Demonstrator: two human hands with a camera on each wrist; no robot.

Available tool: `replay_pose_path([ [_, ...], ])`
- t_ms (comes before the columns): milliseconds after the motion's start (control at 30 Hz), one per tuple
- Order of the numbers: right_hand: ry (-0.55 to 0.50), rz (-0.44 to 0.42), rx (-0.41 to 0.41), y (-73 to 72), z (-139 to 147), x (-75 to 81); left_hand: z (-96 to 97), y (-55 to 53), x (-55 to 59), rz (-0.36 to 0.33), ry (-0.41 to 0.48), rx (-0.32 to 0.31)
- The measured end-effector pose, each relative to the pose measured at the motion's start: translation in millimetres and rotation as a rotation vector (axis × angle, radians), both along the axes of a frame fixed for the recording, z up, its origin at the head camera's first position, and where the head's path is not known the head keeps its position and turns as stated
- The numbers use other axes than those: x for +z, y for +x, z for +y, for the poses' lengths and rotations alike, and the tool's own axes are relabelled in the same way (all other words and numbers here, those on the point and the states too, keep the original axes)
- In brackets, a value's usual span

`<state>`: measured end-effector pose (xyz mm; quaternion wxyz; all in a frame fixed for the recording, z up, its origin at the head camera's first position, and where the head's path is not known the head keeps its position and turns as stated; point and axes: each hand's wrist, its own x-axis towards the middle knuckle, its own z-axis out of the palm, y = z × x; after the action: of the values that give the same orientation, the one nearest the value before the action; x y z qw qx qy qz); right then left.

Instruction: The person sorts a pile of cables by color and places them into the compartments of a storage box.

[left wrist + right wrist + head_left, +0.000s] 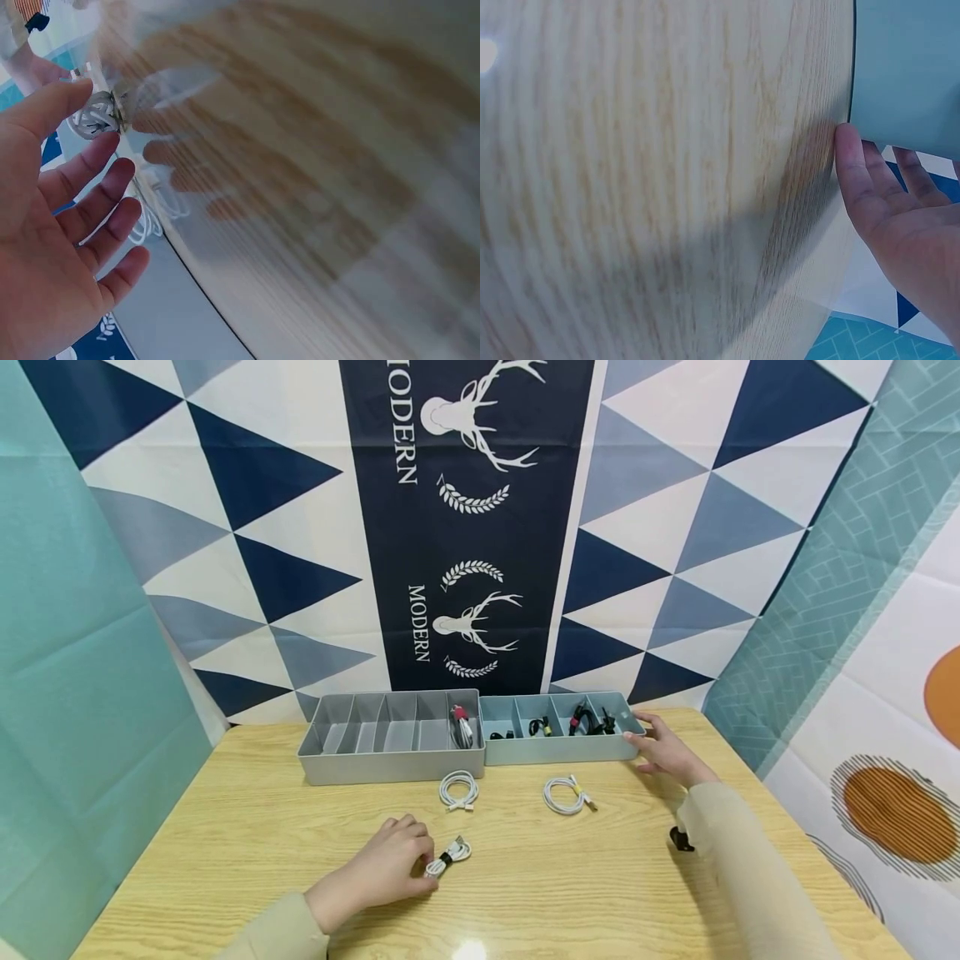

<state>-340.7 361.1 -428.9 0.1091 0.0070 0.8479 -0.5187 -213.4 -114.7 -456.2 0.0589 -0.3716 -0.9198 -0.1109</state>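
Note:
My left hand [390,862] has thumb and index finger on either side of a coiled white cable [453,853] with a black strap, pinching its near end low over the table. In the left wrist view the coil [94,116] fills the gap between those fingertips; the other fingers are spread loosely. My right hand [663,750] touches the right end of a blue divided box [562,750] holding black cables. The right wrist view has its thumb at the box's lower corner, with straight fingers along the end wall.
Left of the blue box stands a grey divided box [390,768] with a cable in its right compartment. Two white coiled cables [459,791] lie in front of the boxes, one with a yellow tie. A small black item [680,839] lies beside the right sleeve.

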Motion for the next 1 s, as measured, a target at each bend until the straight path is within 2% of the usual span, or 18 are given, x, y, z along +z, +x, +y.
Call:
replay_pose_path([
  [200, 0.015, -0.001, -0.007, -1.3, 1, -1.1, -2.8, -2.1, 3.4, 0.005, 0.038, 0.045],
  [367, 0.005, 0.008, -0.001, -1.1, 2, -1.8, -3.8, -4.5, 7.2, 0.059, 0.078, 0.072],
  [733, -0.013, 0.016, 0.009, 0.3, 0, -3.6, -1.8, -4.4, 10.2, 0.106, 0.137, 0.084],
  [1000, -0.029, 0.013, -0.001, -1.3, 1, -4.2, -2.2, -9.9, 16.1, 0.147, 0.164, 0.080],
])
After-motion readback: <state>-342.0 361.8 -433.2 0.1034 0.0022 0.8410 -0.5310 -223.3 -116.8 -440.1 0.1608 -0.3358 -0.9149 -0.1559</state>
